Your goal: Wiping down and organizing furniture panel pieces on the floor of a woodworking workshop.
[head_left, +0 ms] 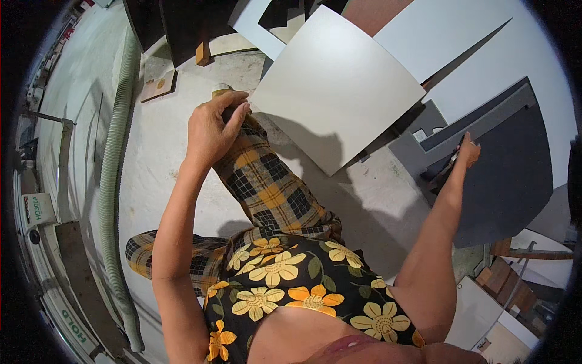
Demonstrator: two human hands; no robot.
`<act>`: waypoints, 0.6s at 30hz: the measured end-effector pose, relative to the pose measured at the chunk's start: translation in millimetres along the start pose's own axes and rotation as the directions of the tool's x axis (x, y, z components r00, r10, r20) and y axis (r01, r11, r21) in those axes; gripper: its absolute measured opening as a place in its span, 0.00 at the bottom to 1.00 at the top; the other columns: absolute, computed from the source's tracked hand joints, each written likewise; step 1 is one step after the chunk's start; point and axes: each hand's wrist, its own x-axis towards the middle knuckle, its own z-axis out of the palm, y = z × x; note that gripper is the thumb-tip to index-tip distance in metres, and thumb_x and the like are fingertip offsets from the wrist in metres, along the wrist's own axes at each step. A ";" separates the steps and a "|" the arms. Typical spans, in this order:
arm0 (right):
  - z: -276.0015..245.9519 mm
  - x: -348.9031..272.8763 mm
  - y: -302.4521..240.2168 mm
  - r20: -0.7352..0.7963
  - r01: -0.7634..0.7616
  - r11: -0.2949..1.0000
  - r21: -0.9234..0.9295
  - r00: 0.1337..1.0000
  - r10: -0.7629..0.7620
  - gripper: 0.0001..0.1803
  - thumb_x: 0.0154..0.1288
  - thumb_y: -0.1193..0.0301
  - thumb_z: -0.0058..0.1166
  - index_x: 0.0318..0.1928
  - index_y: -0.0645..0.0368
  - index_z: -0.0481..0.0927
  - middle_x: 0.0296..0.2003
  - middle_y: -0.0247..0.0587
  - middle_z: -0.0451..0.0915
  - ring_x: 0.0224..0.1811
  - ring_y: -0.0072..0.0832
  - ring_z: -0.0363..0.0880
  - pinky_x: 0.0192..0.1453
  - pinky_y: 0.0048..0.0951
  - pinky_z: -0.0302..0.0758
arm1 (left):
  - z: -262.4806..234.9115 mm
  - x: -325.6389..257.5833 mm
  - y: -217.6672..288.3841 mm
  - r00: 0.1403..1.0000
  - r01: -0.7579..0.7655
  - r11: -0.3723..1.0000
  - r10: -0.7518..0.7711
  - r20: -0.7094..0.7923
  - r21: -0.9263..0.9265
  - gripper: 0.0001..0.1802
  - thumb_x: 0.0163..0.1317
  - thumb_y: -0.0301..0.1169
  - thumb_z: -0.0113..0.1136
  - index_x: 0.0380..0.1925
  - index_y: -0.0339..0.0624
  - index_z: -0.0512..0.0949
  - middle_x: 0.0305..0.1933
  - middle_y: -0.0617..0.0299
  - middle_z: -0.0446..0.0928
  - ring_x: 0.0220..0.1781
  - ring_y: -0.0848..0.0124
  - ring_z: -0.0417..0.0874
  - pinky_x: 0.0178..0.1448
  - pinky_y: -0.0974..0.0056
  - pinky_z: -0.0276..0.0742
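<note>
My left hand (pixel 217 124) hangs over my outstretched leg in checked trousers, near the shoe. It holds nothing that I can see, and its thumb stands apart from its bent fingers. Out to the right, my right hand (pixel 468 153) is closed at the edge of a dark grey panel (pixel 503 176), beside a lighter grey strip (pixel 485 118) with a cut-out. Something small and dark shows by its fingers, too unclear to name. A large off-white board (pixel 339 79) leans between the two hands, its lower corner close to the floor.
More white boards (pixel 442 39) stand behind. Along the left runs a ribbed green hose (pixel 109 176) beside a machine with a metal rail (pixel 79 261). A small wooden block (pixel 202 53) and a flat offcut (pixel 159 85) lie far left. Several wood pieces (pixel 509 285) are stacked at lower right.
</note>
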 end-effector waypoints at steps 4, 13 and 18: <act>4.4 -41.4 -7.8 0.026 0.215 0.971 0.104 0.976 -0.218 0.28 0.53 0.54 0.59 0.51 0.57 0.75 0.32 0.41 0.83 0.26 0.31 0.82 0.39 0.36 0.76 | 0.6 -2.4 -3.6 0.999 -0.032 0.999 0.031 -0.035 -0.018 0.14 0.61 0.33 0.56 0.42 0.35 0.80 0.40 0.53 0.82 0.42 0.66 0.83 0.49 0.65 0.75; 45.6 -134.3 -123.8 0.349 0.525 0.767 0.370 0.686 -0.638 0.23 0.51 0.62 0.60 0.46 0.61 0.78 0.38 0.49 0.82 0.38 0.39 0.81 0.40 0.35 0.78 | 3.4 -9.6 -6.3 0.990 -0.061 0.998 0.061 -0.124 0.000 0.11 0.59 0.32 0.57 0.39 0.40 0.81 0.39 0.53 0.82 0.41 0.62 0.83 0.48 0.63 0.75; 88.9 -148.0 -175.0 0.341 0.794 0.584 0.170 0.508 -0.791 0.28 0.48 0.65 0.57 0.53 0.60 0.76 0.44 0.51 0.79 0.47 0.46 0.78 0.52 0.40 0.74 | 3.1 -19.4 -10.3 0.948 -0.202 0.971 0.226 -0.223 0.125 0.09 0.55 0.30 0.57 0.35 0.42 0.81 0.38 0.54 0.81 0.43 0.58 0.79 0.49 0.61 0.72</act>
